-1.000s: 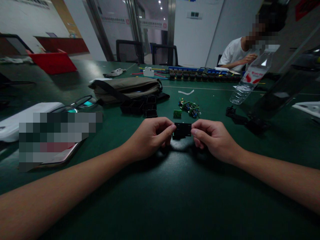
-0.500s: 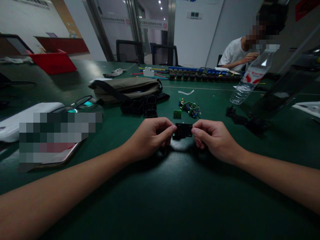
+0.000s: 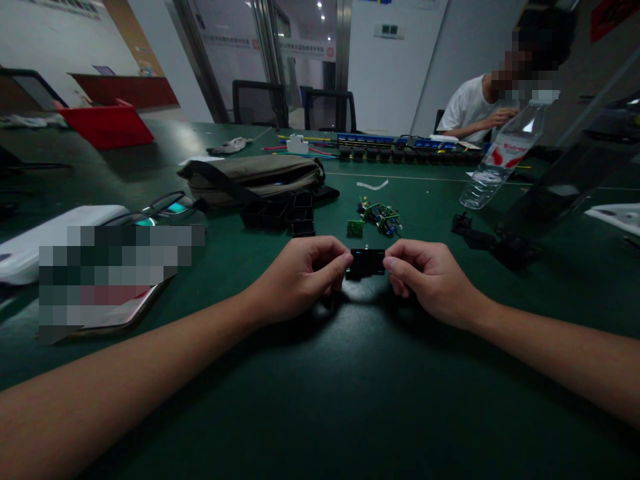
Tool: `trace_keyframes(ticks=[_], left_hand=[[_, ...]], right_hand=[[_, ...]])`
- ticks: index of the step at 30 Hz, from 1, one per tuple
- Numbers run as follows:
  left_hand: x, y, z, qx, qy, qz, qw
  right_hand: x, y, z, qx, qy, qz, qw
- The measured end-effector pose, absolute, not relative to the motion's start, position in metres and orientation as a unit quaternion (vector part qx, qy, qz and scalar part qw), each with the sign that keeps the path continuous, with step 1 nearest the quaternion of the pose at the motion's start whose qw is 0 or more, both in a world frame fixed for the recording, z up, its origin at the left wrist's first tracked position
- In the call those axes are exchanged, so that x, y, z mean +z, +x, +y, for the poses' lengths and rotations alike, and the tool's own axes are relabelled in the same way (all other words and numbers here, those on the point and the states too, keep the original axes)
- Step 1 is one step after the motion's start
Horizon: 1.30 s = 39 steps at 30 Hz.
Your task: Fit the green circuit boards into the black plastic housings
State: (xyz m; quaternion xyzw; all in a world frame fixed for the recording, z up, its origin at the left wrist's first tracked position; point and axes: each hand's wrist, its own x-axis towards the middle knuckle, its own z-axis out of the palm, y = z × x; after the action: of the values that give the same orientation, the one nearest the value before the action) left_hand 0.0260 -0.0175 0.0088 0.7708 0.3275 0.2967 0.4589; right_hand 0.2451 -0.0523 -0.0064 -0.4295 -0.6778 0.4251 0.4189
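Observation:
A small black plastic case is held just above the green table, between both hands. My left hand pinches its left end between thumb and fingers. At the opposite end, the thumb and fingers of my right hand are closed on it. Just beyond the case lie a small green circuit board and a heap of circuit boards with blue parts. Several open black boxes sit past my left hand. The inside of the held case is too dark to make out.
A grey-brown bag lies behind the black boxes. Glasses and a white object are on the left. A clear bottle and black parts stand to the right. Across the table sits a person.
Both hands stay almost still on the black case. Its face has tilted very slightly, and a faint glint now shows along its upper edge.

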Motion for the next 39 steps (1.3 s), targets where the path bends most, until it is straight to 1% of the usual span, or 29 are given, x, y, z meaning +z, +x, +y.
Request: trace_keyframes(ticks=[7,21,39], left_hand=[[0.0078,0.0257,-0.0172,0.294,0.758,0.326,0.483],[0.0069,0.0262,-0.017,0.289,0.774,0.319,0.464],[0.0084,0.0263,-0.0168,0.289,0.767,0.315,0.479]], right_hand=[[-0.0058,0.2451,-0.0525,0.414,-0.429,-0.681,0.425],[-0.0071,0.2459,-0.0519,0.426,-0.417,-0.68,0.427],[-0.0071,0.2458,-0.0523,0.422,-0.42,-0.684,0.422]])
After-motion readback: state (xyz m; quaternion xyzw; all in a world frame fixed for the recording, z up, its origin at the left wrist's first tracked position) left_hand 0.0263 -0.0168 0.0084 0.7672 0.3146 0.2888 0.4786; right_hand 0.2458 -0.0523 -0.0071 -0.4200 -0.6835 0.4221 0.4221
